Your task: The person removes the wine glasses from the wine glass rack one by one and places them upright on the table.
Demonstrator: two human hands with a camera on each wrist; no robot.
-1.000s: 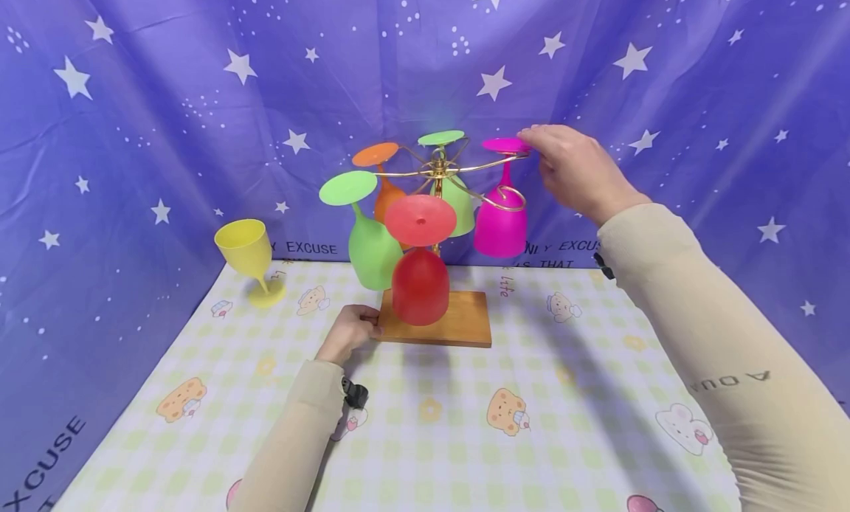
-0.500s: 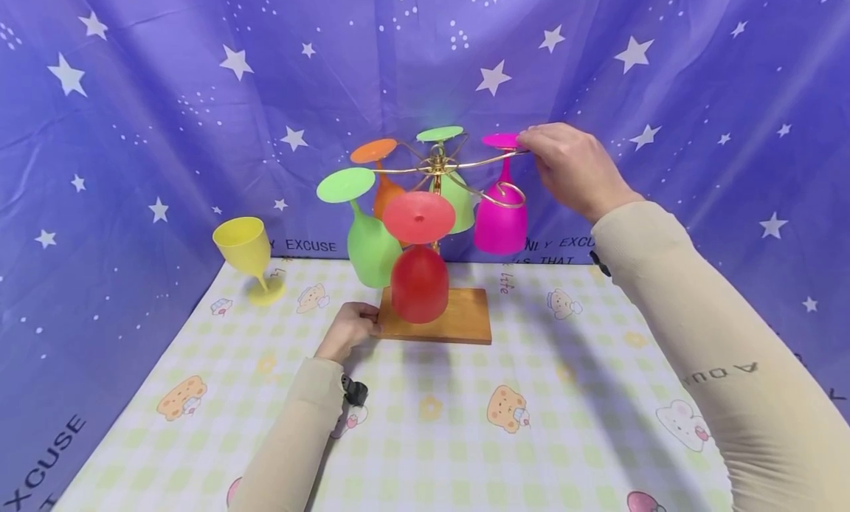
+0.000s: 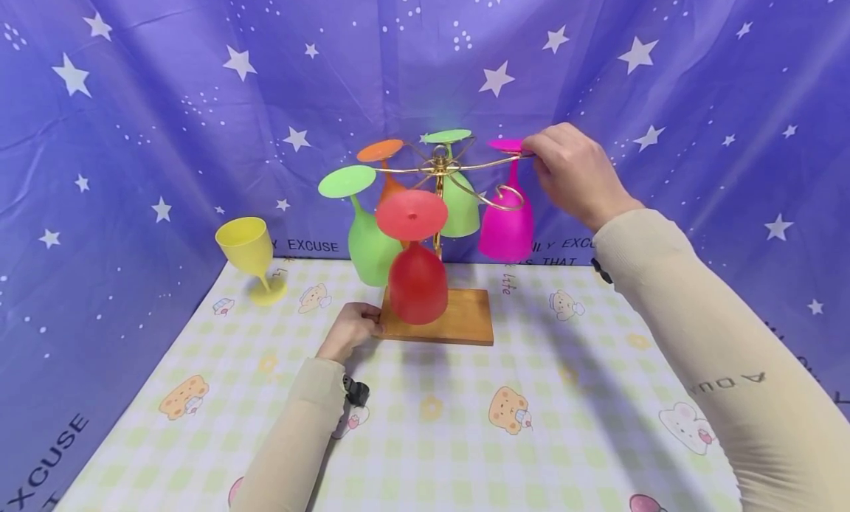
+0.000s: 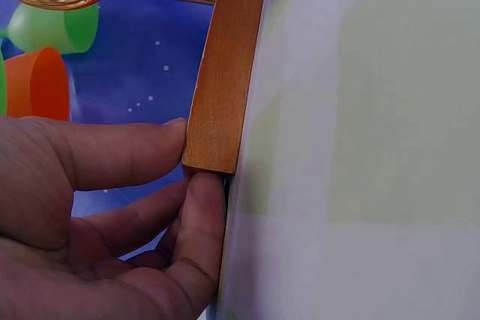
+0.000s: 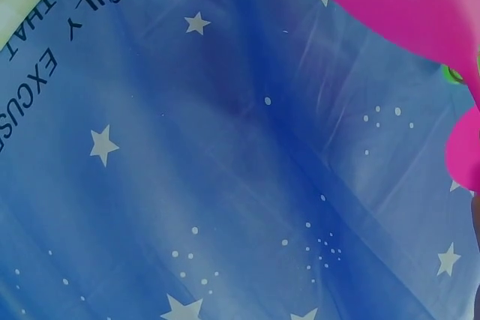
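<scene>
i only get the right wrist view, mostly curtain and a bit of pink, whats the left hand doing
Observer: The left hand grips the left end of the wooden base.
Operator: ok, whats at the front of the rack
Observer: A red cup, upside down, at the near side of the metal rack.
Operator: any cup away from it
Observer: Yes, a yellow cup stands upright at the left on the checked cloth.

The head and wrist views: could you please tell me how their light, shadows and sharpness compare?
Head view: bright, a shadow on the tablecloth beside the right sleeve, glints on the gold rack; left wrist view: dimmer, the wooden base crisper than the tablecloth; right wrist view: dim and bluish, faint sheen on the curtain.
</scene>
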